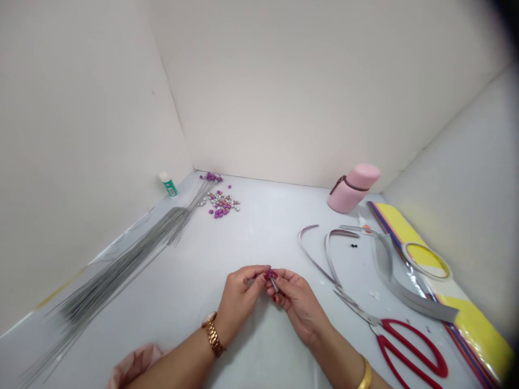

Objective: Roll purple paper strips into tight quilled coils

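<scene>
My left hand (243, 292) and my right hand (298, 305) meet over the near middle of the table. Their thumbs and fingertips pinch a small folded paper strip (275, 286), purple and silvery; most of it is hidden by the fingers. To the right of my right hand lie scissors (373, 321) with red handles, blades spread a little and pointing up-left. Beyond them, narrow paper strips (329, 254) curl on the table. Farther off to the left is a pile of tiny folded paper stars (221, 203) in purple, silver and pinkish tones.
A long bundle of grey wires (133, 259) runs along the left side, purple stars at its far end. A glue stick (168, 185) and a pink bottle (352, 189) stand at the back. Coloured sheets (482, 324), a tape roll (405, 254) and a grey band (421, 302) lie right.
</scene>
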`<control>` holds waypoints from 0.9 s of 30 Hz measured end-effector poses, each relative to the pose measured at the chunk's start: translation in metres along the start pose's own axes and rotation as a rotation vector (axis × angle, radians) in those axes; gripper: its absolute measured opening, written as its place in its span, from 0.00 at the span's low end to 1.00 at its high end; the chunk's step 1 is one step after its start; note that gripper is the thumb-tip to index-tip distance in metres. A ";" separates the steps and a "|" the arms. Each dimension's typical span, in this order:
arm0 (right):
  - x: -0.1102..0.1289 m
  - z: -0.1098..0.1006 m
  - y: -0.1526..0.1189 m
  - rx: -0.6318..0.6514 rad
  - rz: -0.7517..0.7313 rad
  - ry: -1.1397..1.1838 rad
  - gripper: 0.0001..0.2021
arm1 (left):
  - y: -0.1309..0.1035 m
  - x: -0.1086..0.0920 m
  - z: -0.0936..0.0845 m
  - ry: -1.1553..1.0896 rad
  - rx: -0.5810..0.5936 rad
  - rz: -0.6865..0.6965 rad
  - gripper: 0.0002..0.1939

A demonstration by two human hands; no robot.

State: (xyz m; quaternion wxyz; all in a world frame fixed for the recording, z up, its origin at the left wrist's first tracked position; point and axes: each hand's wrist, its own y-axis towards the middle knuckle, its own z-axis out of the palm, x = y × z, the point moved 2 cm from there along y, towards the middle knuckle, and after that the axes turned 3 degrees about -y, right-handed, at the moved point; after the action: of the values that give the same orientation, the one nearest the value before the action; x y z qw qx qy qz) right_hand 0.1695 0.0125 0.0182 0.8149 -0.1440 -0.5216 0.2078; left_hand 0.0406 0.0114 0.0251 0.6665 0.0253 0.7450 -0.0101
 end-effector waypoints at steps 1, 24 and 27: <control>0.000 0.001 0.000 -0.005 -0.008 -0.010 0.09 | 0.001 0.001 0.000 -0.080 -0.014 -0.066 0.11; 0.000 0.002 -0.003 -0.018 -0.163 -0.353 0.10 | 0.001 0.002 0.002 -0.028 -0.091 -0.084 0.07; 0.001 0.004 -0.004 -0.006 -0.167 -0.311 0.10 | -0.001 -0.003 -0.001 0.059 -0.097 -0.007 0.07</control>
State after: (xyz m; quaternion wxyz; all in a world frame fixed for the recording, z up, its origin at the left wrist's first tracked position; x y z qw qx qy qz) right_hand 0.1674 0.0091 0.0224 0.7383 -0.0688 -0.6521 0.1577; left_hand 0.0400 0.0105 0.0284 0.6445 -0.0093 0.7641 0.0243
